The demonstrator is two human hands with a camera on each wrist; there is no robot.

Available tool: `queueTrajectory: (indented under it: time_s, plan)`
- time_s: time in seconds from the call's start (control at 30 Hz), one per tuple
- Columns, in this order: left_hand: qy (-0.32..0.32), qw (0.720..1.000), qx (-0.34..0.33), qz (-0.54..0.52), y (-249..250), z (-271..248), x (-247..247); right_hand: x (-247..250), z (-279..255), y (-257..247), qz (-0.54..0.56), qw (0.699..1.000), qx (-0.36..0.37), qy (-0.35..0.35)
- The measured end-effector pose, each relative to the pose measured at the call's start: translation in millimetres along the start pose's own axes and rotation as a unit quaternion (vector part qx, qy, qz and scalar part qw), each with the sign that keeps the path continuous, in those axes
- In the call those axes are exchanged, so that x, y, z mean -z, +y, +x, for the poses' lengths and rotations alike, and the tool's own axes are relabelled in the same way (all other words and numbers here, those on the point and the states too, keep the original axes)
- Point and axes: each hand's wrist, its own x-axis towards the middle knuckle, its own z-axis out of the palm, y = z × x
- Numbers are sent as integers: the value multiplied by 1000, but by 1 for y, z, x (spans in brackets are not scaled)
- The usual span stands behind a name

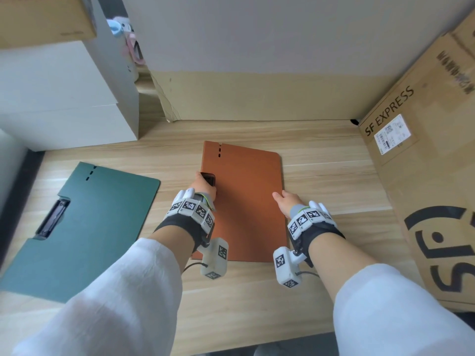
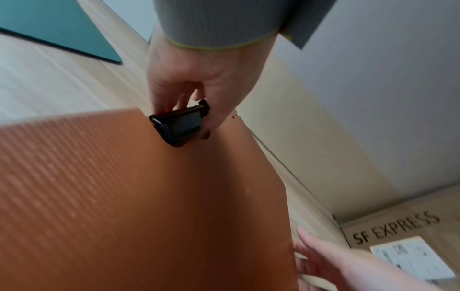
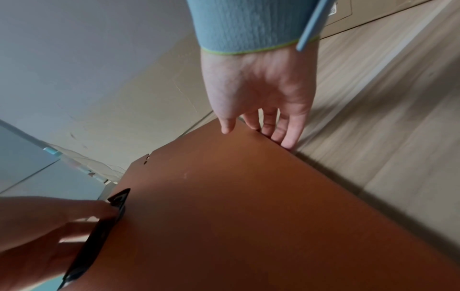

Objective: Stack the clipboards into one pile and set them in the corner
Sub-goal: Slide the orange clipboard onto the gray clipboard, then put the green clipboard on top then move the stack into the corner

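An orange-brown clipboard [image 1: 246, 201] lies lengthwise in the middle of the wooden table [image 1: 334, 176], between both hands. My left hand [image 1: 201, 185] grips the black clip [image 1: 208, 179] on its left edge; the left wrist view shows the fingers curled round the clip [image 2: 179, 126]. My right hand [image 1: 284, 201] pinches the right edge, thumb on top and fingers [image 3: 286, 137] under the rim, where a shadow shows below the board [image 3: 248, 216]. A dark green clipboard [image 1: 84, 227] lies flat to the left, its clip facing the left edge, untouched.
A large SF Express cardboard box [image 1: 424, 176] stands along the right side. Stacked white boxes [image 1: 64, 98] fill the back left, with a brown box [image 1: 43, 16] above them. A cardboard sheet [image 1: 257, 98] leans on the back wall. Bare wood lies behind the orange clipboard.
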Motion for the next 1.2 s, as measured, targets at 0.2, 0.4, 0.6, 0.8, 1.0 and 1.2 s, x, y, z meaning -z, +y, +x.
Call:
queueTrajectory:
  time_s: [0.2,0.4,0.6,0.8,1.0,1.2]
  plan:
    - [62,987,136,62,-67,8,31,3,3,-4,-16,999,-18,28]
    - [24,974,215,71,-122,16,41,-11,-1,-11,-27,998,-25,43]
    - [-5,982,178,58,-87,3,43,-13,-4,-13,-31,998,-31,37]
    - [-84,987,62,-123,-35,-7,45,-11,-7,-12,-30,999,-25,32]
    - [61,993,88,41,-87,13,70,-10,-9,-13,-17,999,-28,30]
    - [45,947,122,292,-158,56,75,-14,-7,-13,-18,998,-33,45]
